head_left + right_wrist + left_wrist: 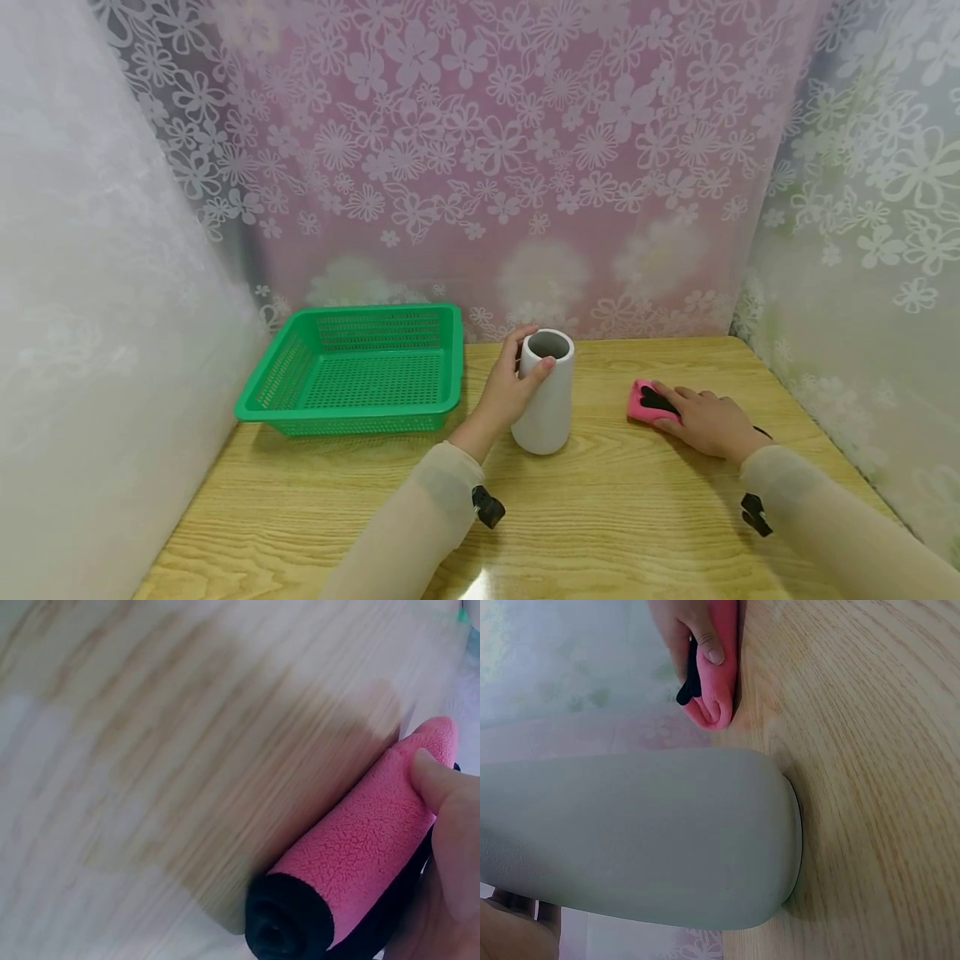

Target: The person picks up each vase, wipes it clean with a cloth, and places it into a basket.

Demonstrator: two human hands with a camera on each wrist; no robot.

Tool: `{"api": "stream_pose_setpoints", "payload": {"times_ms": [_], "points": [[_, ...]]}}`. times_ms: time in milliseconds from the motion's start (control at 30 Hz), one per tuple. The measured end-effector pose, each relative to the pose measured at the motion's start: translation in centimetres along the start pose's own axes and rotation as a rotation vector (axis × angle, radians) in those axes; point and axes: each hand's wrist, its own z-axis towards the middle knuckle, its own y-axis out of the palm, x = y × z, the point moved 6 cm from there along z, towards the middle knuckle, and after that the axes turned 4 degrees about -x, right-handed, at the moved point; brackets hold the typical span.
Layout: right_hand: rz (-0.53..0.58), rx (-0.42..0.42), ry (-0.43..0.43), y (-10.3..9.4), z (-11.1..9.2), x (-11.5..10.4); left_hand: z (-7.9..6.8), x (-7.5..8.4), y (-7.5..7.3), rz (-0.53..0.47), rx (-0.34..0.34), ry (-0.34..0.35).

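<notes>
A tall white vase (545, 408) with a round open mouth stands upright on the table. My left hand (501, 402) grips it near the rim, thumb on the near side and fingers round the back. The left wrist view shows the smooth side of the vase (645, 840) down to its base, close at the tabletop. To the right, my right hand (711, 423) holds a rolled pink and black fuzzy cloth (640, 403). In the right wrist view the thumb presses on the pink side of the cloth (367, 832), and its black rolled end faces the camera.
A green perforated plastic basket (348, 411) sits left of the vase, with nothing inside. The wooden table (592, 517) carries all of it. Flowered curtains (510, 167) hang behind and along both sides.
</notes>
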Motion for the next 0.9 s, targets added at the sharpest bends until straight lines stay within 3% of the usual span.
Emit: {"api": "stream_pose_setpoints", "payload": {"times_ms": [67, 167, 300, 533, 667, 900], "points": [[-0.008, -0.002, 0.004, 0.0, 0.0, 0.0, -0.5, 1.2, -0.2, -0.002, -0.002, 0.004], [-0.010, -0.010, 0.021, -0.1, 0.0, -0.1, -0.6, 1.2, -0.2, -0.005, 0.008, 0.013], [-0.013, -0.031, 0.053, -0.1, 0.0, -0.3, 0.1, -1.3, 0.1, -0.001, 0.026, 0.008], [-0.038, -0.048, 0.060, 0.2, 0.1, -0.1, 0.3, -1.5, 0.0, 0.003, 0.033, 0.008], [-0.031, -0.015, 0.016, 0.4, 0.3, 0.2, 0.4, -1.6, 0.1, 0.007, 0.033, 0.006], [0.097, 0.050, -0.151, 0.4, 0.6, 0.5, 0.3, -1.7, 0.1, 0.001, 0.039, 0.001]]}}
